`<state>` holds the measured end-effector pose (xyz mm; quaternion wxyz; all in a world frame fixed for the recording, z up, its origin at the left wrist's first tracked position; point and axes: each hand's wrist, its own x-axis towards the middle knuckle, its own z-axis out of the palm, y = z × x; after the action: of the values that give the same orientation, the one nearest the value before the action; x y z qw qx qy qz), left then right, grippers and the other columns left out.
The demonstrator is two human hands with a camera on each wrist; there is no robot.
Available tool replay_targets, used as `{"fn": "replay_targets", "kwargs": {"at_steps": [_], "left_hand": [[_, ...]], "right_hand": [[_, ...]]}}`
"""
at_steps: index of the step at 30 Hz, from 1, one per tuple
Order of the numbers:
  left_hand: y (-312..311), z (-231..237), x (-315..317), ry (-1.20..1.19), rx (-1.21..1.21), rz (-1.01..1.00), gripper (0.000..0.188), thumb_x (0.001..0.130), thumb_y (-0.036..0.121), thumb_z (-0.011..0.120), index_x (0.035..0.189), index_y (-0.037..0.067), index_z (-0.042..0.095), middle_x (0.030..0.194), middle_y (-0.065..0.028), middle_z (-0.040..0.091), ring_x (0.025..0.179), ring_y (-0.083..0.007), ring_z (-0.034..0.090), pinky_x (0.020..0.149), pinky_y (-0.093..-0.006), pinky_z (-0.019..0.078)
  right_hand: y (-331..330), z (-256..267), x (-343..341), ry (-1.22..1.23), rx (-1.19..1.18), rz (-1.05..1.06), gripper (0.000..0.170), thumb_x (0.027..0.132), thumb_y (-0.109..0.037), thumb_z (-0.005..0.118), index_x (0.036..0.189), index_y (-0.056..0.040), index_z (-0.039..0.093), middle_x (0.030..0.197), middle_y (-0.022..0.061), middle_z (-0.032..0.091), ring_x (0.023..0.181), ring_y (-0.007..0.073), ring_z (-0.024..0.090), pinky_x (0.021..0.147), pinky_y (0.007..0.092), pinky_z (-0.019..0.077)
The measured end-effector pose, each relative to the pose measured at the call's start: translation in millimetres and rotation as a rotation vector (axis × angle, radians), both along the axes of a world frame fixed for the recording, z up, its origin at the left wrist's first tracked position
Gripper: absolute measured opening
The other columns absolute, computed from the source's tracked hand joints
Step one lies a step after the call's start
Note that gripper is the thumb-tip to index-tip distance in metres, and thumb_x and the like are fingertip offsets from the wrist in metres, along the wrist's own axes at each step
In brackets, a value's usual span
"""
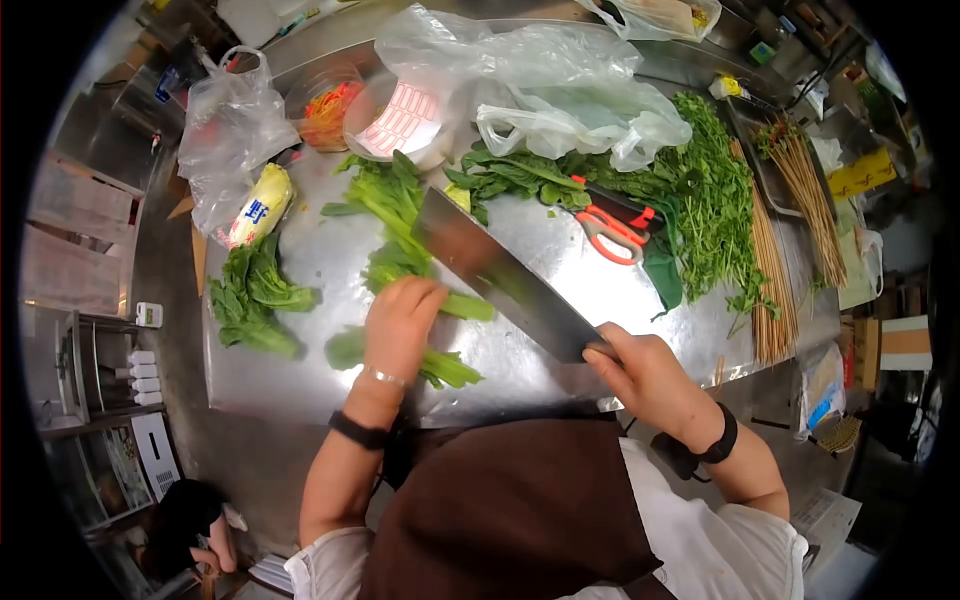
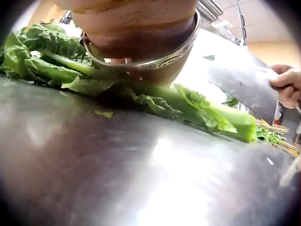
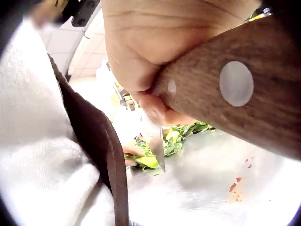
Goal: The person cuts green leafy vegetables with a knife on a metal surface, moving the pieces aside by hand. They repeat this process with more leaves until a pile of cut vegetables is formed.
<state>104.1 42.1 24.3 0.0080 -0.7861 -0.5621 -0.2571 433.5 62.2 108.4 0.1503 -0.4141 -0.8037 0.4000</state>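
Leafy stalk point(image 1: 465, 306) right under my left hand point(image 1: 400, 318), fingers bent over it and holding it against the steel table point(image 1: 280, 380), its cut end poking out to the right! Another leafy piece point(image 1: 452, 370) lies just nearer to me, below that same hand. And over on the other side, my right hand point(image 1: 648, 378) is clamped round the wooden handle point(image 3: 202, 70) of the cleaver point(image 1: 505, 285), the broad blade slanting away, forward and left, its far end near the stalk; whether its edge touches the table, I can't tell.

Straight ahead of my left grip, more greens point(image 1: 390, 205) are heaped, with a bowl point(image 1: 440, 150) beyond them. Off to the left sit a leafy bunch point(image 1: 255, 310) and a yellow-green packet point(image 1: 265, 200), a plastic bag point(image 1: 230, 130) behind. Ahead of my right grip, red-handled scissors point(image 1: 618, 250)! Farther right, a big pile of herbs point(image 1: 715, 200), then long wooden sticks point(image 1: 775, 300) laid along its outer side.
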Motion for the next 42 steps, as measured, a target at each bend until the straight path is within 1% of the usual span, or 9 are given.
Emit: {"fn": "replay_targets", "kwargs": {"at_steps": [5,11,14,17,21,24,30,36,42], "left_hand": [[-36.8,12.5,7.7,0.032,-0.025,-0.108,0.03,0.074,0.005,0.069,0.103,0.005,0.074,0.109,-0.0101,0.07,0.101,-0.0308,0.067,0.083,-0.0416,0.056],[-43.2,-10.3,12.7,-0.144,0.025,0.002,0.019,0.077,0.001,0.07,0.094,0.007,0.074,0.099,-0.007,0.071,0.097,-0.0296,0.069,0.083,-0.0386,0.057],[-43.4,-8.5,14.2,-0.171,0.018,0.006,0.017,0.073,0.005,0.069,0.09,0.004,0.072,0.099,-0.0082,0.071,0.097,-0.0281,0.068,0.08,-0.0409,0.0562],[-37.5,-1.9,12.7,-0.066,0.121,-0.025,0.017,0.071,0.006,0.069,0.088,0.004,0.071,0.097,-0.0072,0.07,0.093,-0.0269,0.067,0.077,-0.0397,0.0549],[-35.8,-6.6,11.1,-0.101,0.139,-0.051,0.018,0.07,0.006,0.069,0.088,0.005,0.071,0.095,-0.0061,0.069,0.091,-0.026,0.067,0.076,-0.039,0.0536],[-35.3,-6.3,11.0,-0.113,0.141,-0.05,0.018,0.07,0.007,0.069,0.087,0.005,0.071,0.095,-0.0059,0.069,0.091,-0.0261,0.067,0.076,-0.0392,0.0537],[-36.0,-10.4,11.2,-0.13,0.124,-0.045,0.017,0.07,0.006,0.069,0.087,0.005,0.071,0.095,-0.0065,0.069,0.092,-0.0266,0.068,0.077,-0.0394,0.0543],[-34.6,-16.1,11.0,-0.147,0.096,-0.039,0.014,0.071,0.006,0.069,0.085,0.006,0.07,0.094,-0.0066,0.07,0.089,-0.0267,0.068,0.074,-0.039,0.0538],[-33.0,-18.9,11.7,-0.148,0.117,-0.033,0.01,0.071,0.005,0.07,0.081,0.006,0.07,0.092,-0.0068,0.071,0.083,-0.0263,0.067,0.069,-0.0383,0.0524]], "right_hand": [[3.1,12.5,-8.6,-0.007,-0.049,0.058,0.015,0.101,-0.013,0.063,0.102,-0.0028,0.052,0.069,0.0184,0.061,0.068,0.0428,0.063,0.06,0.05,0.0466],[-0.8,17.5,-31.0,-0.034,-0.013,0.091,0.014,0.101,-0.013,0.062,0.103,-0.0033,0.052,0.067,0.019,0.06,0.064,0.0436,0.062,0.058,0.0512,0.0464],[-4.4,16.2,-33.5,-0.082,0.007,0.108,0.014,0.1,-0.013,0.062,0.104,-0.0034,0.052,0.066,0.0189,0.06,0.064,0.0439,0.062,0.057,0.0518,0.0468],[-6.5,15.4,-33.7,-0.128,-0.005,0.134,0.015,0.099,-0.012,0.062,0.106,-0.0037,0.052,0.065,0.0184,0.061,0.063,0.044,0.062,0.057,0.0522,0.0474],[-10.5,9.5,-36.8,-0.176,0.054,0.146,0.02,0.096,-0.014,0.068,0.112,-0.0064,0.058,0.065,0.0178,0.06,0.062,0.0421,0.062,0.055,0.0493,0.0484],[-6.8,14.5,-41.7,-0.221,0.066,0.186,0.015,0.098,-0.014,0.062,0.106,-0.0042,0.054,0.064,0.0168,0.061,0.062,0.0423,0.063,0.057,0.0524,0.049],[-3.9,14.8,-45.9,-0.252,0.09,0.222,0.015,0.095,-0.01,0.062,0.104,-0.0037,0.053,0.062,0.0151,0.06,0.061,0.0411,0.064,0.056,0.052,0.0495],[-10.2,8.7,-47.1,-0.388,0.119,0.274,0.024,0.086,-0.002,0.06,0.109,-0.0033,0.051,0.063,0.0142,0.062,0.061,0.0392,0.066,0.054,0.0516,0.052],[-5.5,10.8,-50.4,-0.454,0.063,0.306,0.027,0.087,-0.002,0.059,0.112,-0.0026,0.05,0.066,0.0147,0.065,0.063,0.0393,0.067,0.055,0.0507,0.0534]]}}
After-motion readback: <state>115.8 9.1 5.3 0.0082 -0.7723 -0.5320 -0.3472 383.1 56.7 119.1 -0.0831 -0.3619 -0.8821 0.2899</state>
